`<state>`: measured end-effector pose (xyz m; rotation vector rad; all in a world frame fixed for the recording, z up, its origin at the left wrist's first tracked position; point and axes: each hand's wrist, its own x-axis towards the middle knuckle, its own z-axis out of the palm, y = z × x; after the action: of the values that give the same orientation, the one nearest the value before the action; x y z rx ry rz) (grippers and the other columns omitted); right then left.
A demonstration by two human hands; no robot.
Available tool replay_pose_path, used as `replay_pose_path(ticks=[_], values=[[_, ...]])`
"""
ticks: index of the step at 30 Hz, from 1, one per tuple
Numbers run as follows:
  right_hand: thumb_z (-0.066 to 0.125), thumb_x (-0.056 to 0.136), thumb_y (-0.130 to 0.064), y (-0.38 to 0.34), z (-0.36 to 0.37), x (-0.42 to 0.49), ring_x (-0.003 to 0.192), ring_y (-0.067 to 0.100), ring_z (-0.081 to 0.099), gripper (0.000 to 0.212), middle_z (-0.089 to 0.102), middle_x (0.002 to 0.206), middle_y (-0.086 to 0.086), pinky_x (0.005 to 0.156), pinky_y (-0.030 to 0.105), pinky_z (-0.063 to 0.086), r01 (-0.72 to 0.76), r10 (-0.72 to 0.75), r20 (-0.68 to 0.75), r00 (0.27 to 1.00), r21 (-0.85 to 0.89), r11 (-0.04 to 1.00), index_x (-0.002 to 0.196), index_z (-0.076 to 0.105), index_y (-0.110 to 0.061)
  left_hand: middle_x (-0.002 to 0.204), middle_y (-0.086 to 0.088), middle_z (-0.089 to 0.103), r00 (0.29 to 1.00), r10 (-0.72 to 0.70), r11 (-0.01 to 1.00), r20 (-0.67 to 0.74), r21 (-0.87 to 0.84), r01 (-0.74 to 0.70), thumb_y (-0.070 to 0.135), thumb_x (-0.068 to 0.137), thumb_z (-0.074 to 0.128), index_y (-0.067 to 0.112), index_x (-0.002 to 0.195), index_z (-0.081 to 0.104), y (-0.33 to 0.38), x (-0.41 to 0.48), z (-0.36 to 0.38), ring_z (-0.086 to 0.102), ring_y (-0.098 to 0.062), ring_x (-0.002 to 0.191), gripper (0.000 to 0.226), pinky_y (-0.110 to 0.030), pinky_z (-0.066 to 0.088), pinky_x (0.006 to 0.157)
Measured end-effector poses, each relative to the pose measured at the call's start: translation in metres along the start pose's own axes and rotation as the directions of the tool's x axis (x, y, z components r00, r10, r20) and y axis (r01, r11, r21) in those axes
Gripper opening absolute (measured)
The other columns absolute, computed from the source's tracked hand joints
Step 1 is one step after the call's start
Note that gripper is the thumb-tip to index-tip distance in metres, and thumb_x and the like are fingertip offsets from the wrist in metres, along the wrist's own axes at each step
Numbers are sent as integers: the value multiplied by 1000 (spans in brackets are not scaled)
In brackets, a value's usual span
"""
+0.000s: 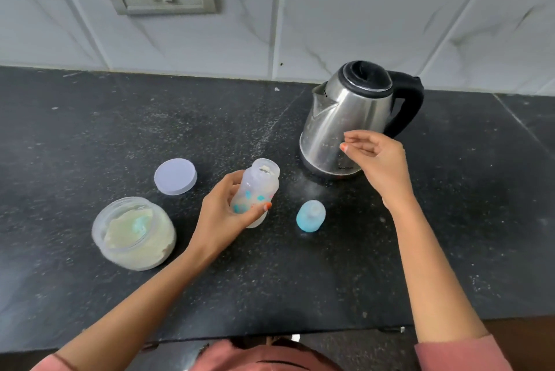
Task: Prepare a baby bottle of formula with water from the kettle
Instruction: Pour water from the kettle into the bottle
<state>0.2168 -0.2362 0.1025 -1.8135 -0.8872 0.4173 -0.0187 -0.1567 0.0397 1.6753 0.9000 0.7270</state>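
Left hand (pixel 223 214): grasping the uncapped translucent plastic baby bottle (pixel 255 190), mid-counter.
Right hand (pixel 377 157): loosely curled, holding nothing, before the steel kettle (pixel 345 118).

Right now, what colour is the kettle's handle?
Black, on the steel kettle; handle clearest in the head view.

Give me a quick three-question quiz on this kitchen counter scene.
1. True or false: the baby bottle has its teat cap on.
2. Which hand holds the bottle? A) left hand B) right hand
3. Fill in: the powder jar has its lid lying ____ it on the counter.

Key: 1 false, the blue cap stands apart on the counter; 2 A; 3 beside.
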Motion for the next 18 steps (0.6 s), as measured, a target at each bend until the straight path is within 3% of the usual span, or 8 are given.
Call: replay_pose_path(ticks=[5, 9, 12, 14, 18], values=[[69, 79, -12, 12, -32, 27, 78, -4, 61, 18, 67, 87, -7, 76, 10, 49, 43, -26, -165, 986, 105, 994, 97, 67, -18, 111, 12, 60, 997, 5, 999, -72, 51, -1, 21, 71, 78, 27, 114, 51, 5, 34, 24, 58, -5, 103, 51, -32, 52, 88], [68, 80, -9, 21, -53, 52, 76, -2, 61, 17, 65, 85, -5, 75, 12, 48, 97, -28, -297, 954, 222, 970, 96, 67, -14, 112, 12, 58, 994, 27, 998, -108, 66, -20, 21, 73, 77, 28, 114, 49, 12, 58, 38, 57, -7, 102, 50, -26, 49, 85], [67, 81, -6, 30, -65, 70, 76, -3, 60, 18, 64, 85, -2, 76, 12, 47, 146, -41, -366, 930, 266, 953, 99, 65, -7, 114, 10, 57, 990, 22, 998, -140, 62, -14, 22, 73, 76, 29, 115, 48, 16, 72, 47, 57, -9, 103, 51, -28, 50, 85], [68, 80, -8, 38, -72, 82, 85, 4, 59, 19, 64, 93, 5, 83, 17, 48, 162, -44, -371, 928, 293, 942, 99, 65, -10, 114, 10, 58, 988, 19, 998, -156, 62, -10, 23, 73, 76, 29, 115, 48, 17, 80, 51, 57, -8, 102, 51, -30, 50, 86], [71, 77, -17, 52, -80, 105, 102, 11, 57, 26, 59, 113, 10, 97, 26, 45, 134, -54, -276, 960, 278, 951, 97, 62, -31, 118, 7, 58, 987, 2, 997, -163, 75, 10, 26, 73, 76, 23, 120, 50, 16, 93, 58, 58, -11, 104, 54, -32, 51, 87]])
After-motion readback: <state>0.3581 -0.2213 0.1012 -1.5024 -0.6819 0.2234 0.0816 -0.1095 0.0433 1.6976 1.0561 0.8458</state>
